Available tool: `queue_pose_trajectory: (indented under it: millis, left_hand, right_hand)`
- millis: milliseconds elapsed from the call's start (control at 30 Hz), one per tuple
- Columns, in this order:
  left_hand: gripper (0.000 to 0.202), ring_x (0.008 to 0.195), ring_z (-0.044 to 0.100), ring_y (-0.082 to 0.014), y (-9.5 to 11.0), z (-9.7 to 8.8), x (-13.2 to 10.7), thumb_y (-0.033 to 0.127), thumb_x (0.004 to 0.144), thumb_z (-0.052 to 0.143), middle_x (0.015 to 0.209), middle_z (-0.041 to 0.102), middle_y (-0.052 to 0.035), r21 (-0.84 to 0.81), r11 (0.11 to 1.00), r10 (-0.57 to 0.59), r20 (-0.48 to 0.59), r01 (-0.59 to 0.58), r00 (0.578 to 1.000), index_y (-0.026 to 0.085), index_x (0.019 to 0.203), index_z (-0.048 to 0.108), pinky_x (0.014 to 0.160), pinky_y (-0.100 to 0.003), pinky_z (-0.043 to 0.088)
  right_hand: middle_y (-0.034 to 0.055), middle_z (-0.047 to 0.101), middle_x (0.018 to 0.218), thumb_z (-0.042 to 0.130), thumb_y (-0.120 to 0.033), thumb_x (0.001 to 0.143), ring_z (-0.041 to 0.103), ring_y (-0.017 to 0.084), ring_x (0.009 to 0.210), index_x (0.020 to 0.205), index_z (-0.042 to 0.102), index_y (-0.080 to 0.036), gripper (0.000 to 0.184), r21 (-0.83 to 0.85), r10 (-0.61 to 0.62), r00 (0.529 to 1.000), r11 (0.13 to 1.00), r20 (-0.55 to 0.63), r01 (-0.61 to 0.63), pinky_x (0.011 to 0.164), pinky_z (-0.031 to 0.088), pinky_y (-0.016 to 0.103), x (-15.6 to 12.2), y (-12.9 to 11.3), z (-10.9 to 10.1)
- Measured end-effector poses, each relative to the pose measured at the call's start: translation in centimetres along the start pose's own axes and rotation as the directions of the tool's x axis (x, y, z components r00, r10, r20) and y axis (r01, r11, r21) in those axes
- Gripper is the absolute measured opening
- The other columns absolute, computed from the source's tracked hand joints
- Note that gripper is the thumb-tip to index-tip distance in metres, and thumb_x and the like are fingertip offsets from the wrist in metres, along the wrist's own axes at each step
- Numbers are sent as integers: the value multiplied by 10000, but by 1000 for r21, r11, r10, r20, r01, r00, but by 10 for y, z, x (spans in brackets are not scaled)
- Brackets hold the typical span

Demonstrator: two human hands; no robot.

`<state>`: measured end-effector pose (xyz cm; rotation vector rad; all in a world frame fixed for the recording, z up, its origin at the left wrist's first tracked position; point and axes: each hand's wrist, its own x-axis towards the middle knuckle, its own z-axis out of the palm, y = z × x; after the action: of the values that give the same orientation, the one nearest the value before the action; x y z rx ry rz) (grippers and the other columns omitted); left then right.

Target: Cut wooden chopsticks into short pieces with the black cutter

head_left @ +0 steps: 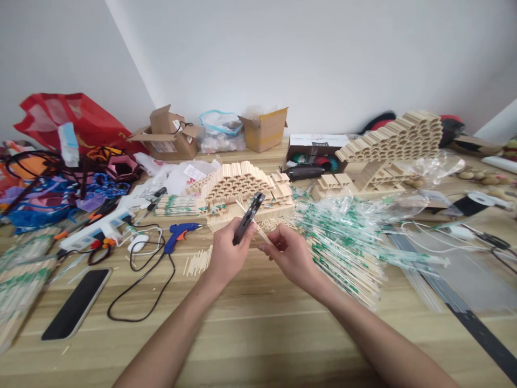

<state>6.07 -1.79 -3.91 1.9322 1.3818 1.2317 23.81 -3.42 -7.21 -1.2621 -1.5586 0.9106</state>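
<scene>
My left hand (230,248) is closed around a black hand cutter (249,218), which points up and away from me. In my right hand (288,253), a thin wooden chopstick (263,235) is pinched between thumb and fingers. The chopstick slants up to the left and crosses the cutter; exactly how it sits in the jaws is hard to make out. Just beyond both hands stands a stacked block of cut wooden pieces (242,186). Short cut pieces (198,262) lie on the table left of my left hand. Plastic-wrapped chopsticks (347,258) spread out to the right of my right hand.
A blue glue gun (177,235) with a looping cord, a phone (76,304) and a power strip (97,229) lie at left. Larger stacked woodwork (396,140) rises at back right. Cardboard boxes (264,129) line the wall. Grey strips (440,296) lie right.
</scene>
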Motion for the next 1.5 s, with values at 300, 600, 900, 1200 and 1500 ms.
queue_pose_trajectory:
  millis: [300,600,900,1200,1500]
  left_hand:
    - [304,591,455,-113,-3,2,0,454,960,595,627,508,45,24,1000,-5,13,4,1000,186,826,647,590,-242,353]
    - [278,596,456,-101,2,-2,0,436,932,645,630,518,55,-41,999,-31,4,32,999,181,823,658,592,-225,362]
    - [271,668,508,-111,5,-3,0,454,904,685,698,574,40,-158,979,-130,19,131,991,188,850,673,672,-230,419]
    - [274,596,491,-106,7,-5,2,457,910,674,659,578,31,-227,960,-148,86,164,985,187,861,663,605,-232,419]
    - [271,626,546,-117,7,-4,1,457,918,665,672,619,28,-192,969,-138,100,155,985,189,876,675,623,-233,430]
  right_hand:
    - [-7,601,668,742,-413,856,592,163,611,771,507,-228,311,11,9,1000,1000,0,-9,560,477,278,0,-5,-1]
    - [-1,627,701,726,-373,869,618,167,620,797,548,-221,245,57,-17,1000,998,6,16,567,476,285,3,-9,-6]
    - [8,635,730,752,-394,848,624,171,632,790,558,-221,266,50,-33,999,998,-33,34,556,484,284,2,-8,-7]
    - [0,638,709,758,-386,853,633,171,621,788,558,-221,267,65,-46,999,997,-25,48,573,483,286,3,-9,-8]
    - [-3,637,703,762,-385,851,641,174,631,776,556,-220,275,37,-47,999,998,-24,48,576,488,287,3,-9,-8]
